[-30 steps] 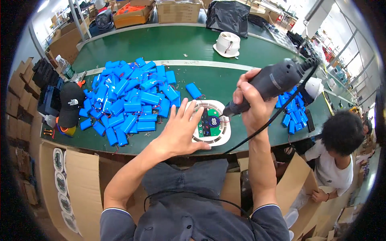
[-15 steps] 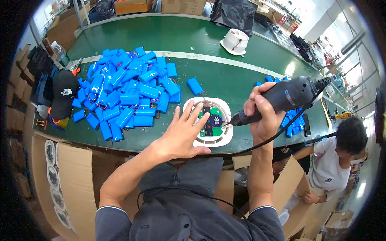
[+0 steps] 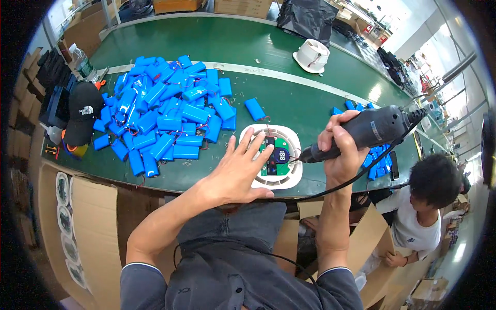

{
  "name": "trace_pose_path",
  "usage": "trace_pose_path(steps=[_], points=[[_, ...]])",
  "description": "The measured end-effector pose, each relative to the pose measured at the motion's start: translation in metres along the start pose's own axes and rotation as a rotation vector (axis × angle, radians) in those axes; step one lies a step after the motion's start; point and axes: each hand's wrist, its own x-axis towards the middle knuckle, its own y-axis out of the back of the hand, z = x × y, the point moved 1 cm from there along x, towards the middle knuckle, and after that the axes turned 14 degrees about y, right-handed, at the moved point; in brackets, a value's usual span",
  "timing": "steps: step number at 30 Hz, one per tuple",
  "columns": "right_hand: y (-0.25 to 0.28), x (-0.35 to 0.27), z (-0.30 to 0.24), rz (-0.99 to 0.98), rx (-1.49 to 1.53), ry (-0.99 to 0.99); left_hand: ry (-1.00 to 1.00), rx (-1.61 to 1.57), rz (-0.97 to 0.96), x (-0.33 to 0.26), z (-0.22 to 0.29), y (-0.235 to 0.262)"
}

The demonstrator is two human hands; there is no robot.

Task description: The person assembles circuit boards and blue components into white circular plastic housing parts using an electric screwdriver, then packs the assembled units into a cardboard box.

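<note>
- While the left hand (image 3: 237, 173) lies spread, fingers fanned and thumb out to the side, the white housing (image 3: 295, 175) sits right under its fingertips, covered along its left part.
- Over on the other side, the right hand (image 3: 338, 150) has its fingers wrapped around a black power driver (image 3: 369, 126), held slanted, nose down and to the left.
- So the housing is between the two hands, near the close edge of the green workbench (image 3: 217, 44); the driver's thin tip is at its right inner rim, and whether metal meets plastic there I cannot tell.
- Look at the shape: rounded corners, smooth pale plastic, a slotted ring, and inside it a flat green circuit board (image 3: 283, 168) carrying a dark round display (image 3: 280, 156).
- The driver is matt and barrel-bodied, its ribbed tail running into a black cord (image 3: 330, 190) that curves below the right wrist.
- Left of the housing, a heap of blue battery packs (image 3: 170, 123), glossy wrapped blocks with thin wires; one lone pack (image 3: 254, 109) lies just beyond the housing.
- Now the markings: pale digit shapes on the display, a small light label on the driver, too small to read, and white lettering on the front of a black cloth cap (image 3: 81, 111) at far left.
</note>
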Motion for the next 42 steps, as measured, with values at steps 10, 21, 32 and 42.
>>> trace_pose_path(steps=[10,21,32,42], points=[[-0.006,0.006,0.009,-0.018,-0.129,-0.020,-0.007,-0.017,0.010,0.001,0.001,-0.004],[0.001,-0.002,-0.001,-0.094,0.025,-0.013,-0.010,-0.038,0.053,-0.001,-0.003,-0.006],[-0.036,0.008,-0.002,-0.094,0.176,0.044,0.013,-0.125,0.280,-0.027,0.013,-0.024],[-0.060,0.013,0.027,-0.177,0.024,0.035,0.032,-0.150,0.324,-0.029,0.011,-0.024]])
